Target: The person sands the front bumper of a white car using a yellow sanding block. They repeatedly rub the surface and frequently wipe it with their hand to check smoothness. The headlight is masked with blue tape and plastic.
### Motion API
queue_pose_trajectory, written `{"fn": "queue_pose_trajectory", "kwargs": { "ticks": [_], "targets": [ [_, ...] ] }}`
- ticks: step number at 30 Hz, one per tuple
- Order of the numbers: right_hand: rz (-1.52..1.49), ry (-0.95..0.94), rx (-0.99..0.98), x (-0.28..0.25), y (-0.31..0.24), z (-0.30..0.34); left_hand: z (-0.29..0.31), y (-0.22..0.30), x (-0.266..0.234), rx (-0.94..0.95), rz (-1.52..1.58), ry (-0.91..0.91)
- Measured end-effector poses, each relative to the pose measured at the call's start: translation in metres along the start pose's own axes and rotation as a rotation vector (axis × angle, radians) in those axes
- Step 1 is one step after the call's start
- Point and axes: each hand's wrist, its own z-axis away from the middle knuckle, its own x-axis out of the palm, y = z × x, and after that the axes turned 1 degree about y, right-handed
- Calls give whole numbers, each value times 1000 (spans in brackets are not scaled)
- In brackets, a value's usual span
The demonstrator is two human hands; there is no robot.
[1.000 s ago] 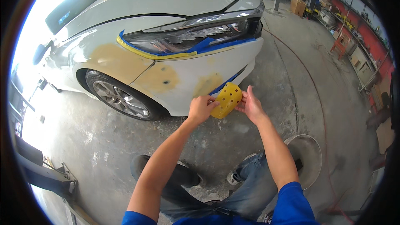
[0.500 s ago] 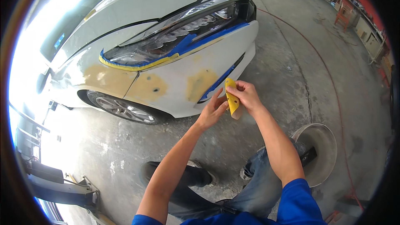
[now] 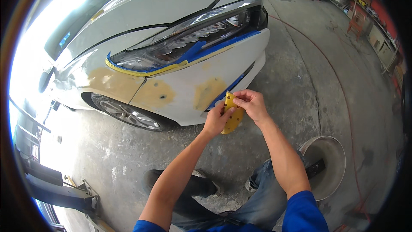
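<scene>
Both of my hands hold a folded yellow sanding disc (image 3: pixel 233 114) with small holes in it, in front of a white car's front bumper (image 3: pixel 223 73). My left hand (image 3: pixel 216 120) grips its lower left edge. My right hand (image 3: pixel 253 104) pinches its upper edge. The bumper and fender carry tan filler patches (image 3: pixel 208 92), and blue and yellow masking tape (image 3: pixel 193 53) runs under the headlight (image 3: pixel 180 38).
The car's front wheel (image 3: pixel 128 114) is at the left. A grey bucket (image 3: pixel 328 165) stands on the concrete floor by my right knee. A dark lift arm (image 3: pixel 56 184) lies at lower left. Shelves and boxes (image 3: pixel 360 17) line the far right wall.
The disc was spread flat between both hands, then folded in half. My view has shifted closer to the bumper.
</scene>
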Motion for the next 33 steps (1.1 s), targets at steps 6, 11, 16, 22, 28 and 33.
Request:
{"fn": "queue_pose_trajectory", "kwargs": {
  "ticks": [6,11,16,22,28,33],
  "targets": [
    [90,111,-64,13,3,-2,-3,15,-7,-35,-197,-26],
    [-109,-27,14,16,8,-5,-7,36,-28,-52,-528,-83],
    [-326,130,129,11,14,-14,-33,85,-106,441,-1074,-20],
    [-297,246,140,10,28,-25,-83,205,-267,806,-1459,221],
    [-379,342,258,23,6,-37,-112,173,-307,709,-1407,450],
    [-275,441,101,-18,-21,-114,-121,171,-295,768,-1362,449]
  ]
}}
